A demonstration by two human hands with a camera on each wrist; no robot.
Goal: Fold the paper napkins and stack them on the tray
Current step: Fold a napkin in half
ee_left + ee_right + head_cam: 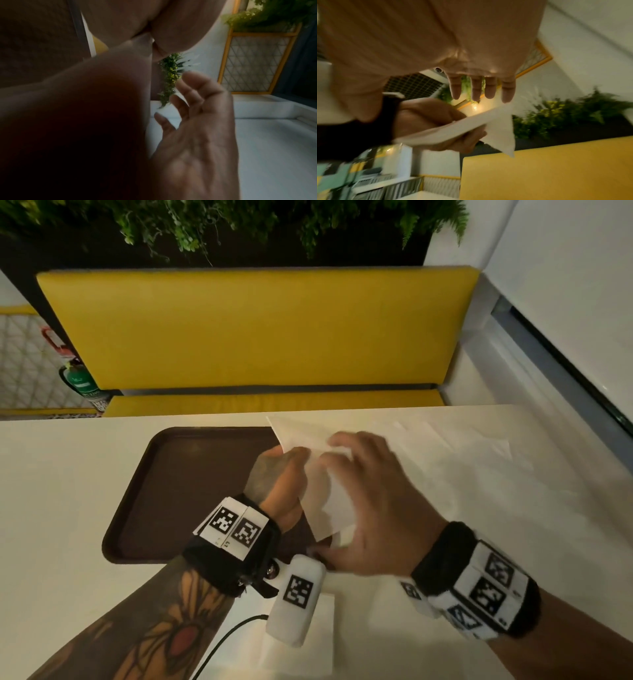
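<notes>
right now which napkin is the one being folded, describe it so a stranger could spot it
Find the brown tray on the pale table in front of the yellow bench. At the tray's right edge the left hand grips a white napkin, with the right hand open over it. Unlike the napkins lying flat on the table, it is lifted and bent.

One brown tray (pixel 164 491) lies on the one pale worktop (pixel 61 481). One white napkin (pixel 308 446) is lifted above it, and one more napkin (pixel 325 621) lies flat at the near edge. Two hands show: left hand (pixel 281 477) and right hand (pixel 376 501).
</notes>
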